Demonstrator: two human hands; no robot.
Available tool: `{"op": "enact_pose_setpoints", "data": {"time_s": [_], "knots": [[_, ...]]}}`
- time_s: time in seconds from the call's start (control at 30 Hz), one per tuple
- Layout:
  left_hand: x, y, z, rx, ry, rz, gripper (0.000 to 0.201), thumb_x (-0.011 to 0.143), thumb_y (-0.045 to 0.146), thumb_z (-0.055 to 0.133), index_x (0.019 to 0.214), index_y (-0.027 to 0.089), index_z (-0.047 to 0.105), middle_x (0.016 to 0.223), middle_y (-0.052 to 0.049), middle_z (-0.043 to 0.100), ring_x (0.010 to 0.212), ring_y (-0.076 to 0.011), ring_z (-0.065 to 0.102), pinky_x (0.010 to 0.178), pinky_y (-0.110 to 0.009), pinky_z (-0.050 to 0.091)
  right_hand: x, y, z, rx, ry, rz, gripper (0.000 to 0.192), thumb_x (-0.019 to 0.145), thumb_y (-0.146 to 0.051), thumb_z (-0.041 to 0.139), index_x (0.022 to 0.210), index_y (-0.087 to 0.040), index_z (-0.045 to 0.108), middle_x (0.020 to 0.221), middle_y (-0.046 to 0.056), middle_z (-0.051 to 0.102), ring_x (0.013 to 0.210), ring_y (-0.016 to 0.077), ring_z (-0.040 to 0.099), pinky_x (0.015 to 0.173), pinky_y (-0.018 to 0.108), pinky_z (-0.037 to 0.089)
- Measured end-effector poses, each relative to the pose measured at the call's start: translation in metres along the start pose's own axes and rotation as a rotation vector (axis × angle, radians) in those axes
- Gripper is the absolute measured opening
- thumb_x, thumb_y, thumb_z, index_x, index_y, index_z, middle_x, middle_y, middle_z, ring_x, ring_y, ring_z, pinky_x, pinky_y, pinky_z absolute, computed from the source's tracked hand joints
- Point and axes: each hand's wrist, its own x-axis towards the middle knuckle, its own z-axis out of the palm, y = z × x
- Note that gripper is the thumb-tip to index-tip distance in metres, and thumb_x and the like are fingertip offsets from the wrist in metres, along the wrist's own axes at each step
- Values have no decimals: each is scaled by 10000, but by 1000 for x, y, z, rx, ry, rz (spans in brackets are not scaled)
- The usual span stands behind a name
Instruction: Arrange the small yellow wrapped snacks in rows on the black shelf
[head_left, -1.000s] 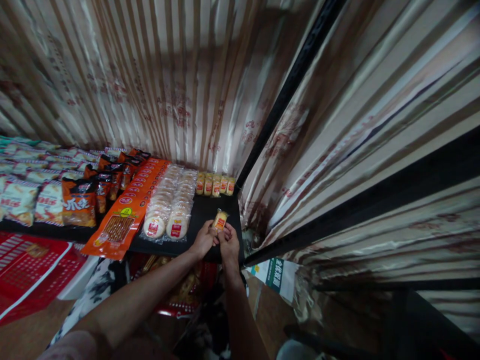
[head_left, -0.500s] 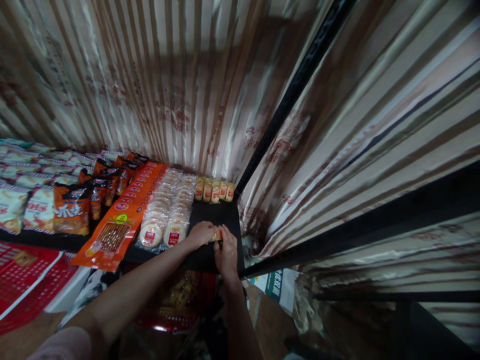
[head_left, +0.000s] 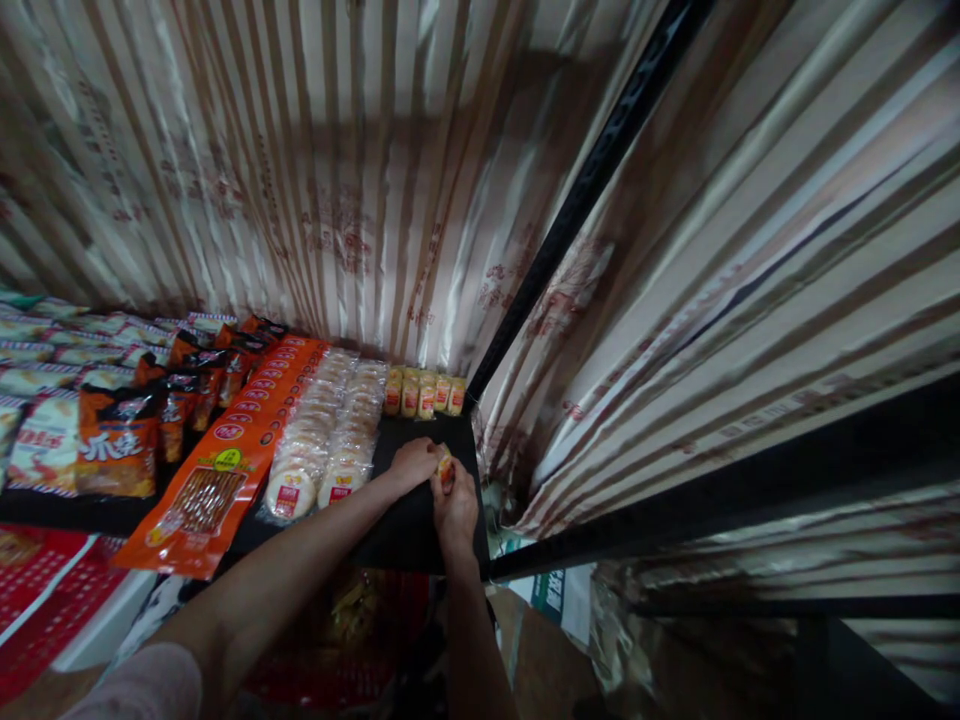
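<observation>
We pinch a small snack packet [head_left: 445, 466] between the fingers of our left hand [head_left: 411, 466] and right hand [head_left: 453, 505], both closed on it, steadying it above the shelf [head_left: 409, 530], short of the packet row [head_left: 424, 394] beyond our fingers

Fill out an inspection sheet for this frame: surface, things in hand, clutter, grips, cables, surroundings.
Surface: black shelf, bare patch near the front right corner.
Things in hand: small yellow snack packet, held between both hands over the shelf.
Clutter: row of yellow packets at the back; round cakes in clear wrap; orange packs; chip bags.
Grips: left hand and right hand both closed on the packet.
Cables: nothing seen.
Surroundings: striped curtain; black frame post; red basket below.
</observation>
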Motion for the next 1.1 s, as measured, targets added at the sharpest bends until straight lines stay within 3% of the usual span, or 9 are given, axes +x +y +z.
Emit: {"op": "enact_pose_setpoints", "data": {"time_s": [0.23, 0.47, 0.63, 0.97, 1.1], "knots": [[18, 2, 5, -152, -3, 26, 275, 815, 211, 467, 1017, 171, 650, 935, -53, 707, 795, -137, 634, 645, -188, 438, 31, 2, 18, 155, 120, 64, 433, 808, -399, 464, 1116, -111, 562, 967, 158, 604, 841, 249, 572, 750, 348, 445], [25, 6, 2, -203, -74, 81, 253, 806, 176, 466, 943, 188, 678, 909, -30, 706, 828, -147, 620, 665, -203, 454, 53, 0, 26, 168, 125, 125, 463, 789, -385, 492, 1141, -89, 552, 958, 166, 608, 887, 278, 566, 798, 391, 441], [30, 8, 4, -223, -33, 116, 273, 762, 123, 483, 930, 184, 690, 925, -28, 707, 867, -153, 619, 757, -216, 464, 63, 1, 36, 202, 136, 117, 453, 758, -288, 500, 1163, -90, 539, 993, 167, 609, 884, 266, 574, 800, 386, 441], [52, 3, 0, -226, 51, 81, 311, 806, 127, 437, 1053, 169, 621, 1044, -58, 672, 895, -138, 610, 743, -206, 461, 83, 4, 54, 257, 177, 171, 469, 783, -371, 495, 1167, -103, 496, 992, 148, 603, 844, 245, 585, 748, 349, 442], [57, 0, -1, -227, 44, 120, 289, 806, 117, 410, 988, 161, 630, 982, -53, 677, 883, -137, 606, 773, -220, 459, 93, 2, 59, 231, 156, 146, 442, 775, -333, 487, 1145, -92, 494, 1044, 169, 583, 892, 250, 577, 777, 357, 440]]}}
